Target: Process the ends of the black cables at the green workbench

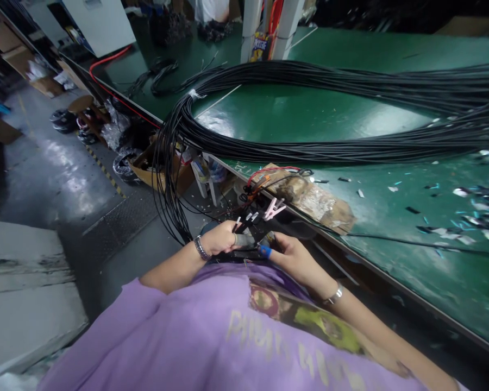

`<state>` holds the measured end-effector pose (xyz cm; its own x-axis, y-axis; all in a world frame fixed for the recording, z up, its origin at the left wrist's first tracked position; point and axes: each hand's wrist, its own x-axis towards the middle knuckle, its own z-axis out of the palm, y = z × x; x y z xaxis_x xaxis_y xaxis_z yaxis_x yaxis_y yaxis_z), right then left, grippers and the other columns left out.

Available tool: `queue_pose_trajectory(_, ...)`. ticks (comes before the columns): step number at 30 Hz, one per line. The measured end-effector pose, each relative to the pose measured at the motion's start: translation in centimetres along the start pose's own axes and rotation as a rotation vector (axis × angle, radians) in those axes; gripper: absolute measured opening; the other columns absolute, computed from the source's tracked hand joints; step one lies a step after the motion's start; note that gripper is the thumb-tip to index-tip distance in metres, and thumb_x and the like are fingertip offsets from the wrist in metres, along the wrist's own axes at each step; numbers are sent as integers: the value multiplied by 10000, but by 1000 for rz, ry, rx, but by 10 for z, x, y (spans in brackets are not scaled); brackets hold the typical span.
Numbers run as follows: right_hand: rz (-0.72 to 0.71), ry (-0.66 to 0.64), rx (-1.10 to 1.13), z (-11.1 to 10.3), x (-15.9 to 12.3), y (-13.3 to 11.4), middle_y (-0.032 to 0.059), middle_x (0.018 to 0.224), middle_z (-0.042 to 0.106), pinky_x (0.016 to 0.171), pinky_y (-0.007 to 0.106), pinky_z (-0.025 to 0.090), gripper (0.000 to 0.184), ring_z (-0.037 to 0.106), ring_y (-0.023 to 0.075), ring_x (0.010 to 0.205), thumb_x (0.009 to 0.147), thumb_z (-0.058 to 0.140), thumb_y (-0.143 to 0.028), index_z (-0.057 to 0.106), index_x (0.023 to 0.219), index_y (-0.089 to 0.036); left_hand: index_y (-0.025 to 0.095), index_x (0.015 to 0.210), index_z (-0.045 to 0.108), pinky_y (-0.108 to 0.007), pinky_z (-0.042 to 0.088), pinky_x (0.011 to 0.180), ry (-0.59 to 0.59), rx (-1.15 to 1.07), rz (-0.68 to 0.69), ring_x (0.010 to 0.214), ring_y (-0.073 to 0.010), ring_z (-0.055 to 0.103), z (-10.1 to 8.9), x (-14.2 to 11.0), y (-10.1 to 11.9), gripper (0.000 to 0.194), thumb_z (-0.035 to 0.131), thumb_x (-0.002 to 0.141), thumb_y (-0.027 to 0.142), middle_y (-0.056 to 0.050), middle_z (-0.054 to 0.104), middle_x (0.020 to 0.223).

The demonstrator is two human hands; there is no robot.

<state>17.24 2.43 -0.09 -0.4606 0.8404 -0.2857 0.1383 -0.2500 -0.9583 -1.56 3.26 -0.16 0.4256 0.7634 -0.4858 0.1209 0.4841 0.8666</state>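
My left hand (pixel 222 239) is closed around black cables (pixel 177 217) that hang down from the table edge. Grey wrapping covers one of its fingers. Just to its right, my right hand (pixel 291 258) is closed in a pinch, its thumb tip covered in blue and a fingertip wrapped in grey. A thin dark cable strand spans the small gap between both hands; its end is hidden by the fingers. Beyond them are a pink clip (pixel 274 209) at the table edge and dark cable ends with white tips (pixel 250 216).
A large bundle of black cable (pixel 309 149) loops across the green table (pixel 277 117). A taped cardboard piece (pixel 315 201) lies along the near edge, with cut scraps (pixel 468 225) farther right. An open carton (pixel 149 168) sits below, left of the table; a white cabinet (pixel 28 293) stands at left.
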Motion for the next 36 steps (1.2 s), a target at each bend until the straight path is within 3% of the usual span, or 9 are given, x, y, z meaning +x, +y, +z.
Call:
queue_pose_trajectory(7,-114,185,-93,-1,3,-7,-15,640,573,552,253,450,275,495,131,583,643,713,-419,575,728,-196,174,510,413,-191,187,309,-44,68,41,298,-32,278,2,-3,2,383,687,606,424,82,368,378)
queue_pose_trajectory(10,-157,184,-192,-1,6,-4,-10,643,577,543,253,445,220,498,134,583,646,694,-364,575,727,-198,170,562,446,-197,234,339,-49,143,57,333,-43,301,4,-2,-2,379,678,640,459,80,389,418)
queue_pose_trajectory(15,-187,214,-204,-1,7,3,-3,657,573,563,268,444,192,503,143,604,678,662,-355,547,716,-206,144,737,588,-214,413,598,56,396,351,614,-95,498,6,-6,-9,238,662,714,369,2,587,702)
queue_pose_trajectory(18,-186,217,-99,3,5,5,-11,653,550,560,268,441,243,491,138,602,666,696,-381,530,713,-209,141,637,577,-220,383,619,173,598,456,628,-104,481,6,-10,-13,238,602,774,334,-4,560,657)
queue_pose_trajectory(20,-195,254,-49,5,4,5,-17,649,535,548,260,430,265,476,129,594,648,723,-380,529,700,-207,138,610,571,-218,366,594,169,632,456,592,-98,459,6,-11,-14,266,601,778,342,8,534,605)
queue_pose_trajectory(24,-153,416,139,2,8,4,-54,582,474,449,220,354,280,399,91,501,647,734,-384,533,735,-209,125,691,617,-200,382,559,-46,379,352,565,-83,464,2,-12,-12,296,645,745,415,18,559,606)
queue_pose_trajectory(26,-107,435,246,-4,13,3,-63,556,454,400,204,291,314,353,77,462,653,725,-439,534,744,-207,118,691,619,-190,361,482,-77,232,272,487,-67,436,-2,-11,-6,348,696,683,457,30,532,542)
queue_pose_trajectory(33,-47,174,316,-12,33,-6,-28,550,470,359,207,196,515,323,86,455,673,587,-701,561,704,-187,107,613,591,-168,198,307,-10,-6,206,296,-17,310,-16,4,20,447,793,510,493,61,461,404)
queue_pose_trajectory(36,-121,196,202,-9,36,-8,-51,481,384,384,230,242,543,302,91,443,707,518,-736,528,641,-197,116,575,560,-165,194,290,-49,-57,213,281,-18,304,-15,13,25,458,804,477,492,63,457,383)
